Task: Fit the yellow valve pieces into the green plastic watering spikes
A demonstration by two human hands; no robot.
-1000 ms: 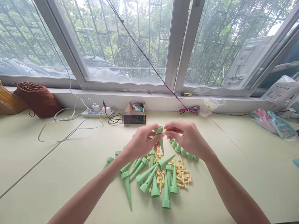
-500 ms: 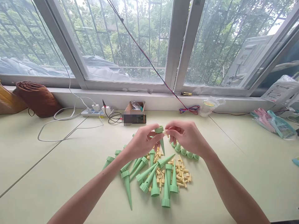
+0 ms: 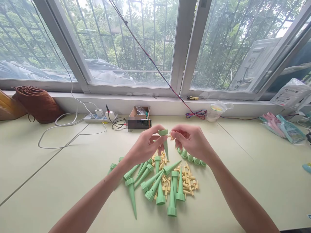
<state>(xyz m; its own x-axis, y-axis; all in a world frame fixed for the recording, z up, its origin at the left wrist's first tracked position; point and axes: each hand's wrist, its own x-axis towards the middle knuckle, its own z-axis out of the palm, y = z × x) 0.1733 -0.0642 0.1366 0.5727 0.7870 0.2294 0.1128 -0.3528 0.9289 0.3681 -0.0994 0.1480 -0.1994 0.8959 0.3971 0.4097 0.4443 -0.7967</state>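
My left hand [image 3: 150, 141] is closed around a green plastic watering spike [image 3: 166, 149], its wide cap up and its point down. Close beside it, my right hand [image 3: 188, 137] pinches a small yellow plastic valve [image 3: 171, 138] against or just beside the spike's side; the exact contact is too small to make out. Below the hands lies a pile of loose green spikes [image 3: 131, 194], pointing in various directions. Small yellow valves [image 3: 189, 179] are heaped among and beside them. Behind my right hand stands a row of green spikes [image 3: 190, 158], seen by their caps.
At the back are a power strip [image 3: 89, 118], a small open cardboard box [image 3: 133, 112], a dark phone-like device [image 3: 143, 124] and a bundled cable [image 3: 196, 114]. A brown drawstring bag [image 3: 39, 105] lies at left. Plastic-wrapped pink and teal items [image 3: 284, 127] lie at right.
My left hand and its spike have shifted slightly left and down. The right hand has moved a little, and the yellow valve now points sideways toward the spike.
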